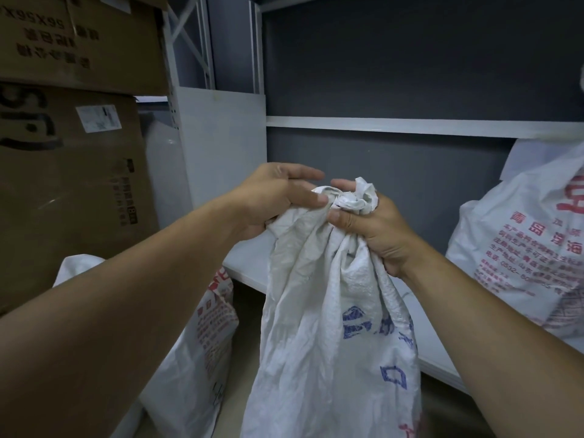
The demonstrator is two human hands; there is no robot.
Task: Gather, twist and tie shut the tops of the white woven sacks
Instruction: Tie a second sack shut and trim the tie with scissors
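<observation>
A white woven sack (335, 327) with blue print stands in front of me, its top bunched into a crumpled neck. My right hand (376, 229) grips the gathered neck just below the crumpled tuft, thumb pressed on the front. My left hand (278, 197) holds the neck from the left, its thumb pinching the fabric while its index finger points straight over the top. Both hands meet at the neck, almost touching.
A second white sack (205, 336) with red print stands low on the left. A third red-printed sack (524, 248) sits on the white shelf (420, 336) at the right. Stacked cardboard boxes (69, 172) fill the left. A grey wall and shelf rail lie behind.
</observation>
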